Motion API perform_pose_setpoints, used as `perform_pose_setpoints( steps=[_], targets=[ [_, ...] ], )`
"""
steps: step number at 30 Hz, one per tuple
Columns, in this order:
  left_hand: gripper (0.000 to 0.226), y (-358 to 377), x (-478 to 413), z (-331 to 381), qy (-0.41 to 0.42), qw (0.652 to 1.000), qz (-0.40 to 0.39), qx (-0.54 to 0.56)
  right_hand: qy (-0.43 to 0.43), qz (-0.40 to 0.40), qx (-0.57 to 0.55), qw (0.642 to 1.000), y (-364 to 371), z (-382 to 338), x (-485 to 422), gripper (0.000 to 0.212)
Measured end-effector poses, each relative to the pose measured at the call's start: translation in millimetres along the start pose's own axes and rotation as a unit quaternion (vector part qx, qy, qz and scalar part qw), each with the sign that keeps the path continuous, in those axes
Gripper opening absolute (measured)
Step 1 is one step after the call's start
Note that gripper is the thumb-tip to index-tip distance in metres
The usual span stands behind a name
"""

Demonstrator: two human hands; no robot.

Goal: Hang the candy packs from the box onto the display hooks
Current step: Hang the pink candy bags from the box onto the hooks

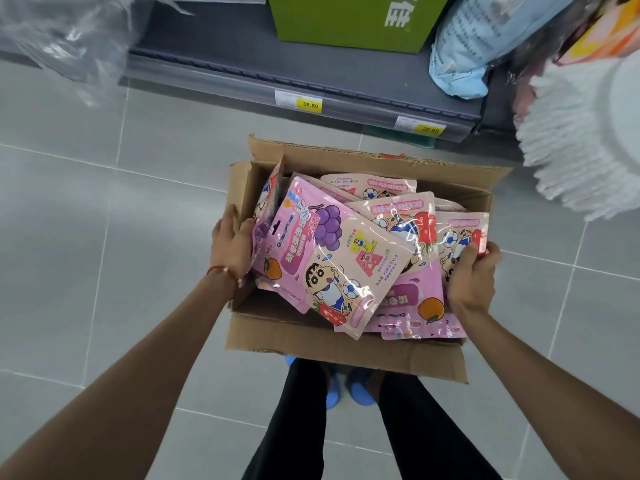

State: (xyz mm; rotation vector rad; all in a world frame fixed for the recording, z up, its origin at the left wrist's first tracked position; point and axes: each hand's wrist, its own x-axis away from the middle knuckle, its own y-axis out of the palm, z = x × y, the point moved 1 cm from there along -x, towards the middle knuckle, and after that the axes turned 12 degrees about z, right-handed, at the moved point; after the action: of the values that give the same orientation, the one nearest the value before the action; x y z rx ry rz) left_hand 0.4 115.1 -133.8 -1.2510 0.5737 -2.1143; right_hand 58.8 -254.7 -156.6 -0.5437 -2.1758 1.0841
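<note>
From your head camera, looking straight down: an open brown cardboard box [346, 348] sits on the grey tiled floor [104, 237] just in front of your feet, flaps up, and it is loosely heaped with glossy pink candy packs [391, 233] printed with a cartoon boy, footballs and fruit. The uppermost pink grape-printed pack [332, 258] lies slanted across the heap, its hang hole towards your left.

Your left hand [232, 247] is at the box's left wall, fingers spread and pressed flat against the side of the stack — steadying or gathering, not pinching anything that I can see. Your right hand [471, 282] is curled over the right end of the packs, thumb on top of one near its red strawberry print; it looks closed on that edge, though how many packs it has I cannot tell.

So you appear to be at the pick-up step: nothing is hung yet as far as this view shows, and the box looks nearly full. No display hooks are visible here — only the dark grey shelf edge [311, 95] with yellow price tags and a green carton [349, 22] above.

Next, I would lift a small bunch, square them so the hang holes line up, then raise your gaze to find the hooks. The film is slick, so grip firmly.
</note>
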Motion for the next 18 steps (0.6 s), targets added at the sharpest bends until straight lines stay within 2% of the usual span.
perform_pose_setpoints(
  steps=[2, 5, 7, 11, 18],
  targets=[
    [0.064, 4.1, -7.0, -2.9, -0.018, 0.999, -0.011, 0.026, 0.007, 0.015, 0.004, 1.0, 4.3, 1.6, -1.6, 0.049],
    [0.046, 14.7, -13.9, -8.2, -0.039, 0.998, -0.021, 0.055, 0.002, 0.02, 0.016, 1.0, 6.6, 3.7, -4.3, 0.048],
    [0.042, 22.2, -16.9, -8.2, -0.039, 0.998, -0.021, 0.05, 0.004, 0.009, 0.018, 1.0, 5.8, 4.1, -6.0, 0.049],
    [0.067, 21.6, -21.9, -8.2, -0.056, 0.996, -0.029, 0.059, 0.018, -0.015, -0.005, 1.0, -0.1, 2.8, -15.3, 0.053],
    [0.083, 25.5, -25.8, -6.3, -0.076, 0.993, -0.037, 0.079, 0.053, -0.052, -0.032, 0.997, 1.2, -0.2, -25.6, 0.057]
  ],
)
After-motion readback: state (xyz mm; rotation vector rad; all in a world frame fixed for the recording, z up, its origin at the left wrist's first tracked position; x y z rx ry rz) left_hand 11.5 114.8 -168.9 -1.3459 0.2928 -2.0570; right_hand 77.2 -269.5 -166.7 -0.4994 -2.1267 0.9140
